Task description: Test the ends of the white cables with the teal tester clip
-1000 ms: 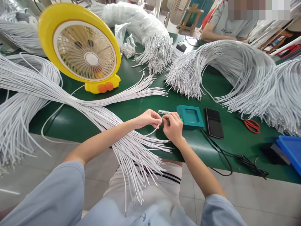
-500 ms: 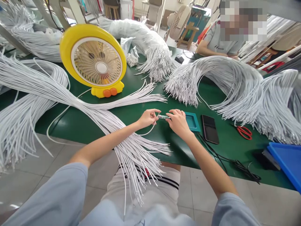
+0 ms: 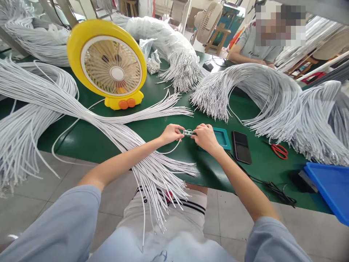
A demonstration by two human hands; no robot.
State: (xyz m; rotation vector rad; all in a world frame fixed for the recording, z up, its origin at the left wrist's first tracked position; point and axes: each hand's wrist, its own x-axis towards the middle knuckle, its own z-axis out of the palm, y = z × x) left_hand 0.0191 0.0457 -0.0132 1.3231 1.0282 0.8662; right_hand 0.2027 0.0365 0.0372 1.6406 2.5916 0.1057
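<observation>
My left hand [image 3: 171,134] pinches a thin white cable [image 3: 173,149] near its end; the cable loops down beneath the fingers. Facing it, my right hand [image 3: 206,139] grips a small pale piece [image 3: 188,133] with a dark part, too small to name. This piece bridges the gap between both hands' fingertips. My left forearm lies across a loose bundle of white cables [image 3: 152,163], whose ends spread over the table edge and my lap. Just beyond my right hand is a teal tray [image 3: 227,141], partly hidden by it.
A yellow fan [image 3: 106,100] stands at the back left. Large cable bundles [image 3: 261,83] lie along the back right. To the right are a phone [image 3: 241,147], red-handled scissors [image 3: 279,151], a black cord [image 3: 280,194] and a blue tray [image 3: 327,182]. Across the table sits a person [image 3: 251,49].
The small piece between my hands has turned and shows more of its pale side. My right hand's fingers have curled in closer. The whole view has shifted slightly.
</observation>
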